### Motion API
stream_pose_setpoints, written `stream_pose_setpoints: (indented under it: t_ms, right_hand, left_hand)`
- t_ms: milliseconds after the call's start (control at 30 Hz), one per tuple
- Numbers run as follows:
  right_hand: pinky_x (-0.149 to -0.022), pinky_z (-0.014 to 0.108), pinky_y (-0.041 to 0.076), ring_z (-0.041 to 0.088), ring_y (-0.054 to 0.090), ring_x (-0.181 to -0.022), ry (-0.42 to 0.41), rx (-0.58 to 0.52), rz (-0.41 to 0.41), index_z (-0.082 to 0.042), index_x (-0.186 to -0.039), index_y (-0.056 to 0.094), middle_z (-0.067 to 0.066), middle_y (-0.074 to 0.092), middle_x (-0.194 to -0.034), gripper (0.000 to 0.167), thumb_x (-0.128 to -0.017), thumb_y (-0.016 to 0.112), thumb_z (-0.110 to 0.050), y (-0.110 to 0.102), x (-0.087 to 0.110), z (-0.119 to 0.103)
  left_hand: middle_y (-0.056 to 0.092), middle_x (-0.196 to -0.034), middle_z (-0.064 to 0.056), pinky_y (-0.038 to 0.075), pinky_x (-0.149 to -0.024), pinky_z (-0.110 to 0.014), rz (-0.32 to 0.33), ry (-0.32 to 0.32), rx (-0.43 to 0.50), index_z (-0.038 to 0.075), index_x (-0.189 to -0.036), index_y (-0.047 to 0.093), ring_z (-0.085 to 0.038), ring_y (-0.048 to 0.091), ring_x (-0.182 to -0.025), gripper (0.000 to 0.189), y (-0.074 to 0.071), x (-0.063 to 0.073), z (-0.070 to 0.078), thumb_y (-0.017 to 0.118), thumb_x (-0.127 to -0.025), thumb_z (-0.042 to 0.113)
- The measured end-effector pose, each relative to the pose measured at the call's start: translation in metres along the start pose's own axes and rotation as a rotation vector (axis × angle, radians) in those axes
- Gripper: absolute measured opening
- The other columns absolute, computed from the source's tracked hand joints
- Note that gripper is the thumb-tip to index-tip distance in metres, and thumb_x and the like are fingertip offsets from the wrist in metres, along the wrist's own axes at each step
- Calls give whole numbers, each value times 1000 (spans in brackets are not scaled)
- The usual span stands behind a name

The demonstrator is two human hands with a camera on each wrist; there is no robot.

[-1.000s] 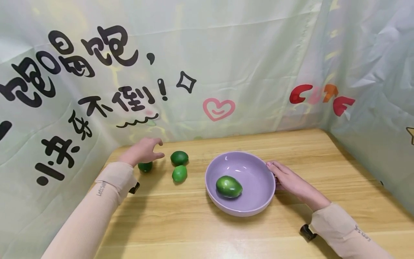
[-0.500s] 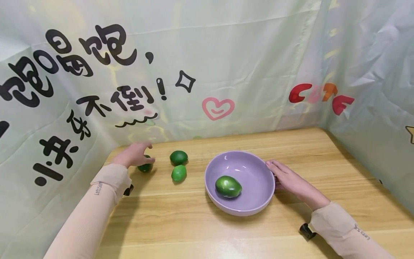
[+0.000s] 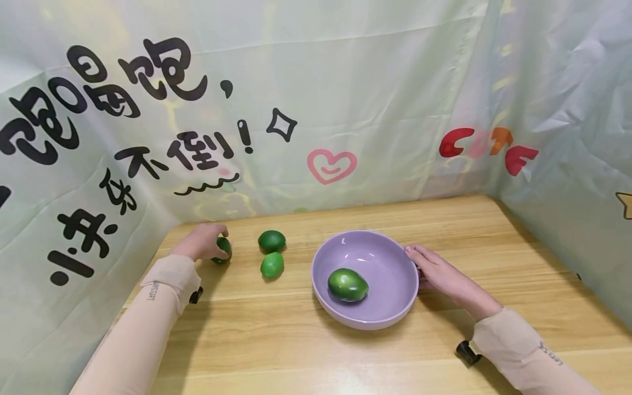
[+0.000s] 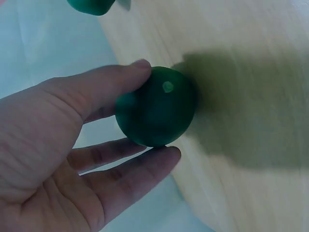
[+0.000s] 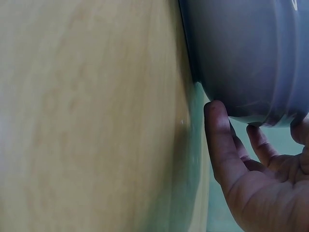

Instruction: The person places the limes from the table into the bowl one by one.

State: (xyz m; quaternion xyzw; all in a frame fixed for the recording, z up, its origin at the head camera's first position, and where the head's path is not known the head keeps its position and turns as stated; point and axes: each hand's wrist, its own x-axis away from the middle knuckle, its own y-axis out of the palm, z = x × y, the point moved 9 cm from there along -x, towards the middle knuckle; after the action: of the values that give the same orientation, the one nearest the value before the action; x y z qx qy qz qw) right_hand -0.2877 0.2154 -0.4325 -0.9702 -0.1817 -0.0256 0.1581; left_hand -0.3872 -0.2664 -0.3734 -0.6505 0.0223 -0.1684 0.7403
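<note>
At the table's left, my left hand has its thumb and fingers on opposite sides of a round dark green lime. In the left wrist view the thumb presses one side of the lime and the fingertips meet the other; a pale stem scar shows. My right hand grips the right side of a purple bowl, thumb at the rim. The right wrist view shows its fingers bent against the outer wall of the bowl. Inside the bowl lies a larger, glossy green mango-like fruit.
Between the left hand and the bowl, a dark green oval fruit lies just behind a brighter green lime. Printed cloth stands behind and beside the wooden table.
My left hand has moved left and down from above the dark green lime, and its thumb and fingers now close round it. The right hand stays at the bowl.
</note>
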Motion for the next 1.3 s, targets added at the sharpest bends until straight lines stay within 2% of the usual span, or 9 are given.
stream_pose_setpoints:
  t_ms: [133, 433, 700, 933, 1300]
  right_hand:
    - [-91, 38, 64, 27, 70, -112, 2, -2, 0, 11, -149, 40, 34, 55, -136, 56, -119, 31, -35, 0, 0, 0]
    - [-93, 41, 64, 28, 69, -114, 0, -1, 1, 10, -149, 41, 33, 55, -138, 56, -119, 31, -36, 0, 0, 0]
    - [-96, 46, 63, 31, 69, -118, 4, 14, 8, 10, -152, 39, 34, 54, -142, 59, -119, 31, -38, 0, 0, 0]
    - [-91, 41, 64, 29, 70, -113, 0, 10, 7, 10, -150, 41, 33, 55, -138, 56, -119, 31, -36, -1, -1, 0]
    - [-90, 39, 64, 28, 70, -110, -1, 15, 10, 9, -148, 43, 32, 57, -136, 55, -119, 31, -36, 0, 0, -2]
  left_hand:
    - [70, -124, -26, 54, -92, -52, -5, -6, -1, -5, -127, 65, -35, 62, -103, 51, 1, -1, -3, 88, -88, 16]
    - [69, -125, -26, 54, -92, -52, -14, -13, 17, -3, -126, 66, -35, 62, -104, 49, 4, -4, -5, 89, -87, 17]
    - [68, -132, -31, 55, -99, -57, 11, -7, 44, -5, -130, 67, -42, 65, -112, 56, 2, -3, -9, 91, -86, 20]
    - [68, -128, -33, 56, -95, -57, 14, -17, 87, -3, -131, 67, -45, 67, -112, 57, 1, -1, -14, 91, -85, 20]
    - [67, -131, -33, 56, -95, -55, 7, -43, 89, -2, -131, 68, -45, 65, -113, 56, 1, -2, -18, 92, -85, 20]
